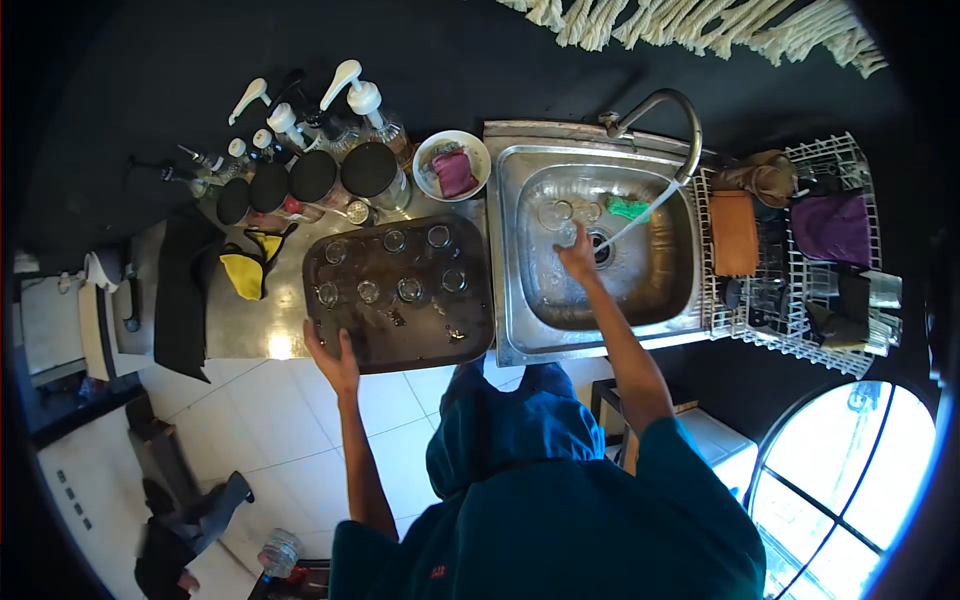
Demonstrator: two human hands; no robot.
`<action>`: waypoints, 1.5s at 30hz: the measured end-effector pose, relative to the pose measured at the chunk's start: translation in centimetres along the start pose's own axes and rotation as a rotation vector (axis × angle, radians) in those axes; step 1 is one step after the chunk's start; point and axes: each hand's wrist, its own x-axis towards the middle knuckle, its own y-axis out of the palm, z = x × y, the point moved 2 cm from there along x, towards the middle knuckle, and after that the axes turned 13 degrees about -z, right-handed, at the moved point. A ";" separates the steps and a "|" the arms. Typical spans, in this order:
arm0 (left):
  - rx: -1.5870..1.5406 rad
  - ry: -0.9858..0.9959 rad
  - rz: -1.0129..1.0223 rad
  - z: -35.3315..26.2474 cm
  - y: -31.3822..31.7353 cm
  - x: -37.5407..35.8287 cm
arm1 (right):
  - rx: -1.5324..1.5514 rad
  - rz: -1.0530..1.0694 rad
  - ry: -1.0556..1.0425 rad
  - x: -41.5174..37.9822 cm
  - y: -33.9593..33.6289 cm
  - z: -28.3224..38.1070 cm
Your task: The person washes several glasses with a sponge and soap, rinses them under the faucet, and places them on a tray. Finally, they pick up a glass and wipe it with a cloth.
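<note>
At the front left corner of a dark brown tray (400, 340), my left hand (330, 362) lies with thumb and fingers apart, touching the rim. Several small clear glasses (410, 290) stand on the tray in two rows, with wet patches nearer the front. My right hand (577, 258) is inside the steel sink (535, 300), its thumb and fingers around a small clear glass (568, 236) that is hard to make out. Beyond it are other clear glasses (555, 213) and a green scrubber (627, 208). Water runs from the curved faucet (690, 150) beside this hand, toward the drain.
A white bowl (423, 178) with a dark pink sponge stands behind the tray. Pump bottles (365, 105) and black-lidded jars (372, 170) line the back left. A yellow and black cloth (243, 272) lies left. A white dish rack (790, 335) holding dishes and cloths borders the sink's right.
</note>
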 end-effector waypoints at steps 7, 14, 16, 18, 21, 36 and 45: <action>0.083 0.011 -0.037 -7.8 -0.7 -11.2 | 0.028 0.250 -0.066 5.6 3.2 -1.7; -0.152 -0.136 0.350 -17.2 8.3 -16.7 | 0.699 0.177 0.707 0.7 -0.7 -6.6; -0.261 -0.149 0.472 -18.9 11.4 -17.4 | 0.837 0.167 0.842 -0.6 -2.2 -8.4; -0.232 -0.003 0.539 -20.8 13.8 -17.8 | 0.983 0.152 0.975 -1.6 -3.6 -9.7; -0.272 -0.014 0.664 -23.2 16.6 -18.7 | 1.291 0.155 1.207 -2.0 -4.7 -10.9; -0.263 -0.051 0.890 -22.9 19.0 -22.9 | 1.784 0.352 1.350 -0.9 -6.7 -8.8; -0.265 -0.127 0.906 -22.4 18.1 -23.6 | 1.677 0.308 1.224 0.2 -10.0 -6.0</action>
